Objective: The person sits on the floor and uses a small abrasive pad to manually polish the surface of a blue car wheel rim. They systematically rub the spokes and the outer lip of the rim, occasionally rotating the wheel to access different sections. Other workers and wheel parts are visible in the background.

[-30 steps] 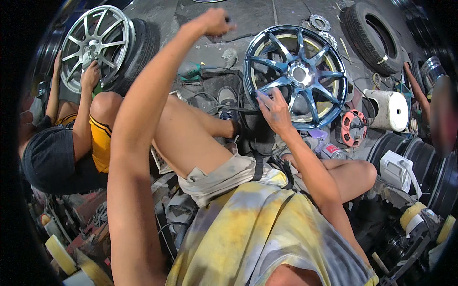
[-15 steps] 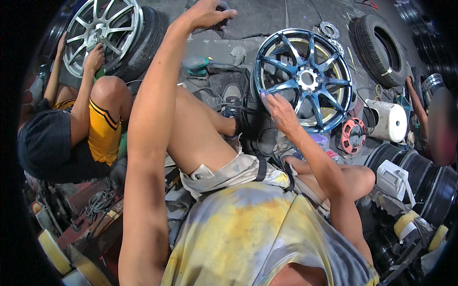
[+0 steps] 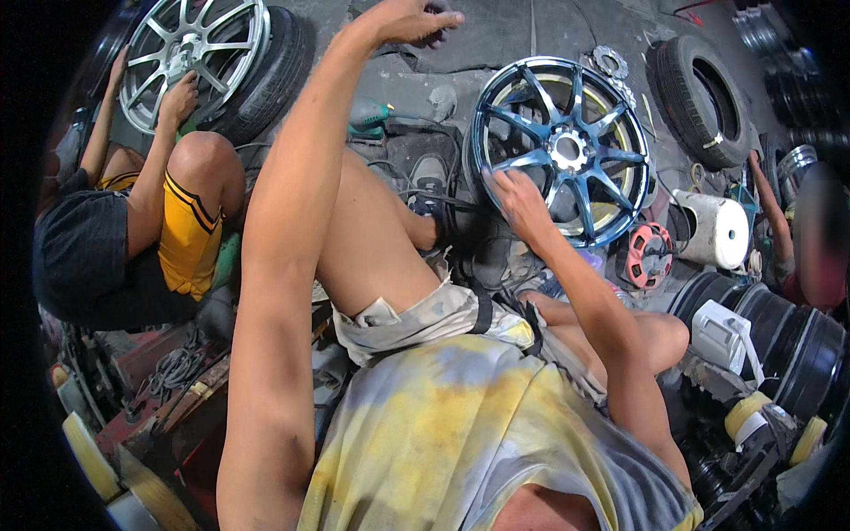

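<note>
One round blue wheel lies at two o'clock from the nearer right hand, whose half-curled fingers meet its edge near eight. Left hand hovers at twelve, fingers bent; I cannot tell whether either grips anything.

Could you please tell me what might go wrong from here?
The bare right hand is at the edge of the glossy blue wheel, so it might smudge the finish or slip off the smooth surface. A dark cable passes close beside the shoe and could snag it.
</note>
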{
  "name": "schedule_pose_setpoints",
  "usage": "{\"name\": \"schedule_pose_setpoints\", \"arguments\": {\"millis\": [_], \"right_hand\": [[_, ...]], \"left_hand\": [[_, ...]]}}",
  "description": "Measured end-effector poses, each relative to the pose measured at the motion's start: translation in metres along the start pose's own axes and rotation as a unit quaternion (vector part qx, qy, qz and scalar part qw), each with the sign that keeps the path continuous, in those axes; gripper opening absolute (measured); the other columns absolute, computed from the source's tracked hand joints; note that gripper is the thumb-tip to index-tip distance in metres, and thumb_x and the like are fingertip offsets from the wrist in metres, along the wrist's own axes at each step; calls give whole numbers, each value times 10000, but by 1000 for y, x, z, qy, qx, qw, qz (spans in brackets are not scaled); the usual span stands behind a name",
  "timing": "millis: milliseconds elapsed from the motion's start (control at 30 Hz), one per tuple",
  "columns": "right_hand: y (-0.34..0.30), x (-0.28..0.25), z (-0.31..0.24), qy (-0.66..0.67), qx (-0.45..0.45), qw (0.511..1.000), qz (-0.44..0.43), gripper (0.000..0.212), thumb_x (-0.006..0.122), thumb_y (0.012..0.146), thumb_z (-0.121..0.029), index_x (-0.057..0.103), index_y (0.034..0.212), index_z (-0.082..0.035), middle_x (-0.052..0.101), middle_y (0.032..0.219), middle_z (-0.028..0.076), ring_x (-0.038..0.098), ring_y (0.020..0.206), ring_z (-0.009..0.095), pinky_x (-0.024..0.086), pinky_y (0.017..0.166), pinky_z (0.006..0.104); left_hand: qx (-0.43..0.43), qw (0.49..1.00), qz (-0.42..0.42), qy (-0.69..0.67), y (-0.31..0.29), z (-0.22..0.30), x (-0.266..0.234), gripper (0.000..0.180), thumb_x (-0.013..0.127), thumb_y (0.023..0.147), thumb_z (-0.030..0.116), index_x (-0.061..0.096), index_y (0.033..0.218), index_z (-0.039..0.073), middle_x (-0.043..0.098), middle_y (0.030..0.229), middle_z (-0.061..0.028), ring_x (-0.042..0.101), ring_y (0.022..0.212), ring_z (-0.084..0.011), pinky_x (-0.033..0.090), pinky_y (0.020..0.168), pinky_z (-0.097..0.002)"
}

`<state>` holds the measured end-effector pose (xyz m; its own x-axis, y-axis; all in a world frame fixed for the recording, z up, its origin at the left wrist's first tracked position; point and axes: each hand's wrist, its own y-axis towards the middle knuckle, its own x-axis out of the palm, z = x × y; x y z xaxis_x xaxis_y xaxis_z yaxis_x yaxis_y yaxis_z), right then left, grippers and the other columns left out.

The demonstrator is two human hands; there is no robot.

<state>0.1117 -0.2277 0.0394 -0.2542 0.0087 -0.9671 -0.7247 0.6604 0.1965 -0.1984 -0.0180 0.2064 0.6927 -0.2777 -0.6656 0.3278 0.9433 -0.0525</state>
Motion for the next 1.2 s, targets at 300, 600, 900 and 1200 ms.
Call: {"name": "schedule_pose_setpoints", "arguments": {"millis": [300,600,900,1200], "right_hand": [[3,-8,-3,-36,-6,999,22,578,649,828,-81,591,1399,-14,565,1084,61,557,979,239,431,827,387],[9,8,-9,18,33,998,47,553,636,829,-36,592,1378,10,578,1061,88,573,973,257,444,818,405],[27,17,-24,119,186,972,85,327,585,936,-63,684,1246,-27,590,940,107,609,911,286,401,761,437],[22,15,-41,92,190,973,90,358,561,924,-64,666,1263,-21,618,1017,106,612,946,288,401,780,435]], "left_hand": [[-11,999,18,48,-3,6,-4,410,699,973,360,749,897,-39,743,745,-124,711,682,-185,570,658,-363],[-11,993,24,113,-7,-1,-14,417,684,991,376,751,898,-25,748,765,-113,716,694,-186,570,660,-363],[-29,999,9,34,-1,10,-7,390,690,990,350,754,949,-32,747,773,-90,695,671,-165,563,644,-336],[-5,996,18,82,-6,9,-15,406,697,988,366,751,913,-29,739,752,-103,685,682,-159,556,651,-360]]}}
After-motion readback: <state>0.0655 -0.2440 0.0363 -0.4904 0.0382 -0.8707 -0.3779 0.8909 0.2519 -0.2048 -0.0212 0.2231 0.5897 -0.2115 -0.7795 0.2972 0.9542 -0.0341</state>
